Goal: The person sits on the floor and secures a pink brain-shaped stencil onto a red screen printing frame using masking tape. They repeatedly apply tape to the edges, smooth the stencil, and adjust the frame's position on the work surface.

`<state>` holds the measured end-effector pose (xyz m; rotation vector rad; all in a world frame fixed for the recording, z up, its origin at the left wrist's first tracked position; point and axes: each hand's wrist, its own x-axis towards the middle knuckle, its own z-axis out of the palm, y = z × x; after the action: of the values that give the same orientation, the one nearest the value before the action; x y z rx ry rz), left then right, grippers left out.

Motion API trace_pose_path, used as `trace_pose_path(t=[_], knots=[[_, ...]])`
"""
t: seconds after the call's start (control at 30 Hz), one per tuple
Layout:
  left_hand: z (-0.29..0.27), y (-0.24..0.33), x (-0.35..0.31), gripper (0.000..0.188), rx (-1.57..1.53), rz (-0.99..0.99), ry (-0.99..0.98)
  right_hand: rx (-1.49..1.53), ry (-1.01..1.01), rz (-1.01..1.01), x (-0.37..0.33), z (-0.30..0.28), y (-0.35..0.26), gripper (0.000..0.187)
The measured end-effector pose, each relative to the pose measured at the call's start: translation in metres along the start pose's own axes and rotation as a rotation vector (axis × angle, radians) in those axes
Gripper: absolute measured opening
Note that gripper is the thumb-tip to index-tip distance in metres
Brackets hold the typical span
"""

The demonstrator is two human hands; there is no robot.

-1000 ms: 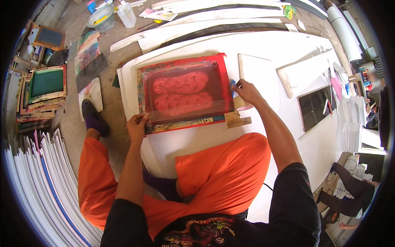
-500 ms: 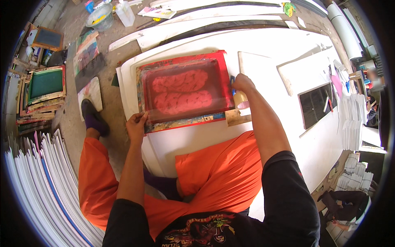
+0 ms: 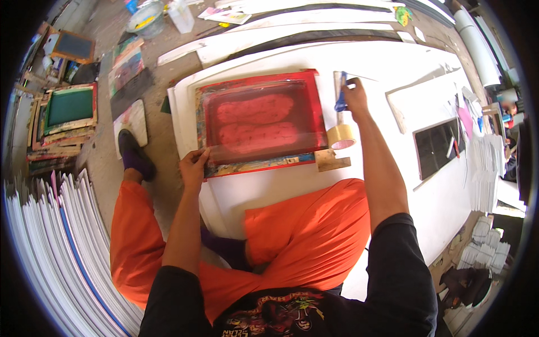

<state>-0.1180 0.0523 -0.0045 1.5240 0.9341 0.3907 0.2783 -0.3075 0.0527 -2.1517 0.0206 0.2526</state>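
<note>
A red-edged screen-printing frame [image 3: 321, 106] lies before me, its mesh showing two pink, sole-like shapes [image 3: 255, 108]. A clear strip of tape [image 3: 264, 147] stretches across the lower part of the mesh, toward a yellowish tape roll [image 3: 338, 136] beside the right edge. At the frame's lower left corner, my left hand [image 3: 194, 167] pinches the strip's end. Past the frame's right side, my right hand [image 3: 355, 96] is closed on a slim blue tool [image 3: 340, 102]; its exact kind does not show. The roll is apart from that hand's fingers.
White board [image 3: 393, 151] lies under the frame. A small wooden piece [image 3: 332, 161] sits below the roll, and a dark panel [image 3: 436, 149] lies farther right. Stacked screens [image 3: 70, 112] and upright sheets [image 3: 67, 258] stand left. A bucket [image 3: 147, 25] is far left.
My right hand has moved up and away from the tape roll, with the blue tool in its fingers. My left hand still pinches at the lower left corner.
</note>
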Motion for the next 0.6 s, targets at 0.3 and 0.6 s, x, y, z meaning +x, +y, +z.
trace_pose_path(t=[0.3,0.6], knots=[[0.001,-0.008,0.006,0.034,0.05,-0.007,0.027,0.222,-0.314,0.176,-0.107,-0.019,-0.037,0.044],[0.0,-0.01,0.01,0.038,0.174,0.039,0.05,-0.609,-0.207,-0.329,-0.179,-0.011,-0.007,0.029]])
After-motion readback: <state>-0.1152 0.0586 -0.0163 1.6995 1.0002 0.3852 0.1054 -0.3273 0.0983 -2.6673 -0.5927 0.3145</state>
